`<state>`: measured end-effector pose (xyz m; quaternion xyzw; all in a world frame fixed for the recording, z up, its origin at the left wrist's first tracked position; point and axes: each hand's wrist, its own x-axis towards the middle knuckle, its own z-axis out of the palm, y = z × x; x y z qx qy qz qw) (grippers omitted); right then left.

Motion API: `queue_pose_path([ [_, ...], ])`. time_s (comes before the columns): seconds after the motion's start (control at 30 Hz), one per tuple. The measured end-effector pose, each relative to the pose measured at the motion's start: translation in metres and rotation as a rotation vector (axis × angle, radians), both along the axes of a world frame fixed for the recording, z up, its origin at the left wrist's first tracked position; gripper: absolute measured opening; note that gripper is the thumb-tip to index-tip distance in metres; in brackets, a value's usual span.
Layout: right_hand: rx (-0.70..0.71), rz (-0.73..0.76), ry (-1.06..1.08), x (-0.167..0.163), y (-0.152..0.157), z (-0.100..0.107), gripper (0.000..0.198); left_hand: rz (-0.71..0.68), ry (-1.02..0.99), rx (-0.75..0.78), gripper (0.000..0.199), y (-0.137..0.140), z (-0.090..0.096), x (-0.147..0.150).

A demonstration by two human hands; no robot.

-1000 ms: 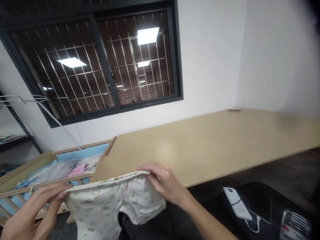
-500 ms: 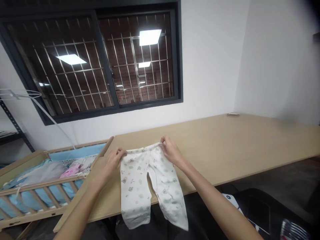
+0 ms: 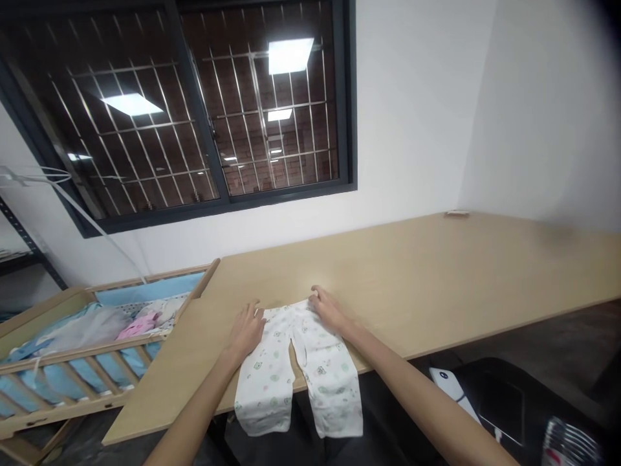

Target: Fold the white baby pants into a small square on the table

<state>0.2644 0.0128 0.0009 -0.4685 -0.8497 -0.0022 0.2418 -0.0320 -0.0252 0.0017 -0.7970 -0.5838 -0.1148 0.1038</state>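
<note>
A pair of white baby trousers (image 3: pixel 272 369) with a small animal and leaf print lies on the wooden table (image 3: pixel 388 278). Its waistband points away from me, and both legs hang over the front edge. My left hand (image 3: pixel 250 329) rests on the left end of the waistband, fingers apart and stretched forward. At the right end of the waistband, my right hand (image 3: pixel 327 310) touches the cloth with its fingers loosely spread. Part of the waistband is covered by the hands.
A wooden crib (image 3: pixel 111 356) with blue lining and a pink cloth (image 3: pixel 139 325) stands left of the table. A barred window (image 3: pixel 262 110) is in the wall behind. At lower right, a phone (image 3: pixel 453 391) and a dark flat device (image 3: pixel 502 411) lie on a black surface.
Both hands have loosened from the waistband and lie flatter on the trousers. The left hand has shifted right and the waistband has come down onto the table. The view has tilted slightly.
</note>
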Motion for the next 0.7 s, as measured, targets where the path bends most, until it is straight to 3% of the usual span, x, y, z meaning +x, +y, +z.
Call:
queue_pose_path([
  [0.2,-0.061,0.057,-0.133,-0.005,0.003,-0.005,0.034,-0.040,0.001,-0.146,0.049,0.003,-0.013,0.000],
  [0.37,-0.125,0.033,-0.128,-0.006,0.028,-0.007,0.040,0.008,-0.013,-0.217,0.061,0.026,-0.018,0.004],
  [0.7,-0.218,-0.023,-0.097,-0.013,0.082,0.000,0.035,0.081,-0.013,-0.251,0.054,0.075,-0.008,0.016],
])
